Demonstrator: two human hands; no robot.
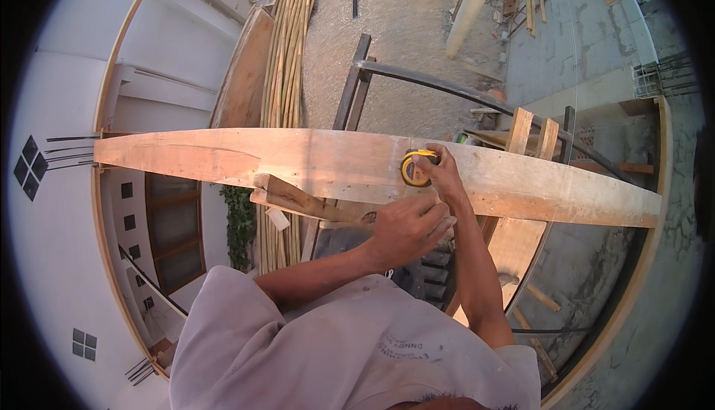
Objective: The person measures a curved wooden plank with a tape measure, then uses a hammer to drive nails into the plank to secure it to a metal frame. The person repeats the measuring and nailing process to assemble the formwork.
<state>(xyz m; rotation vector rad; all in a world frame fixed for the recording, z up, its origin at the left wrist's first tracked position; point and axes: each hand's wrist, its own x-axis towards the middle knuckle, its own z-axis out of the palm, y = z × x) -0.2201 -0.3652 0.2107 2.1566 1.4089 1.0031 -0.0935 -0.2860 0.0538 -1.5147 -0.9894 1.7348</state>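
Observation:
A long, pale wooden board (335, 160) spans the view from left to right in front of me. My right hand (444, 175) grips a yellow-and-black tape measure (415, 169) on the board's upper face, right of its middle. No drawn-out blade can be made out. My left hand (412, 224) is closed, fingers curled together, just below the board's near edge and close to my right wrist. Whatever it may hold is hidden by the fingers.
Under the board's near side juts a short timber piece (294, 200). Beyond the board stands a dark metal frame (447, 86). Bamboo poles (287, 60) lie at the far left. Two upright wood pieces (520, 131) rise behind the board, and a plank (515, 250) slopes down at the right.

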